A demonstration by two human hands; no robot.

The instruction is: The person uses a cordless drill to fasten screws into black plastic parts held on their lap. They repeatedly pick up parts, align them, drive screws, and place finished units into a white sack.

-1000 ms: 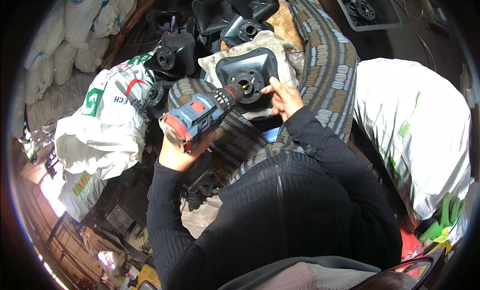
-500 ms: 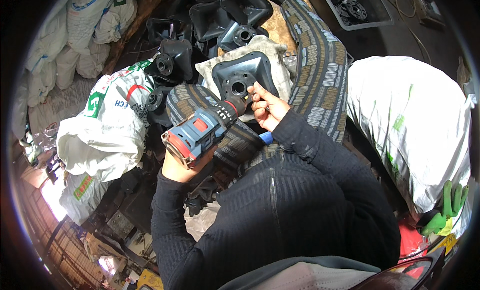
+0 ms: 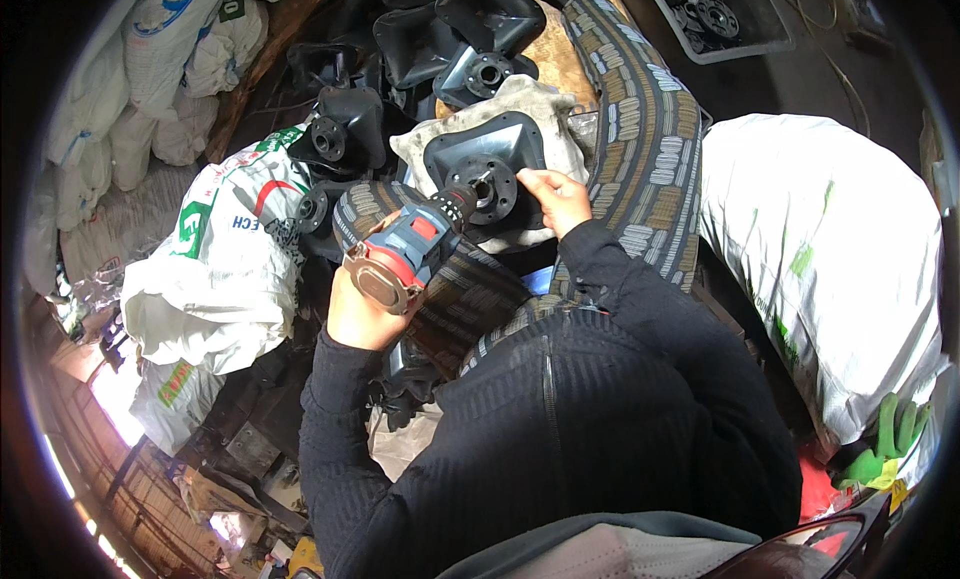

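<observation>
My left hand (image 3: 362,314) is wrapped around a blue and red cordless drill (image 3: 418,237). Its black chuck points up and to the right, and the bit tip meets the round, holed hub (image 3: 497,207) of a black part with a square flange (image 3: 515,131). That part lies on a stained whitish cloth (image 3: 562,159) before me. My right hand (image 3: 560,201) is closed, thumb and forefinger pinched together beside the hub's right side. Whatever is between those fingertips is too small to make out.
Several similar black parts (image 3: 345,119) are piled behind and to the left. Patterned fabric (image 3: 635,129) covers my legs. White sacks stand at left (image 3: 215,279) and right (image 3: 820,239). A plastic bin (image 3: 740,47) of metal pieces sits far right; a green glove (image 3: 885,444) lies near right.
The drill's front end has moved onto the hub's face, and its body has tilted more upright. My right hand has shifted right, away from the drill tip.
</observation>
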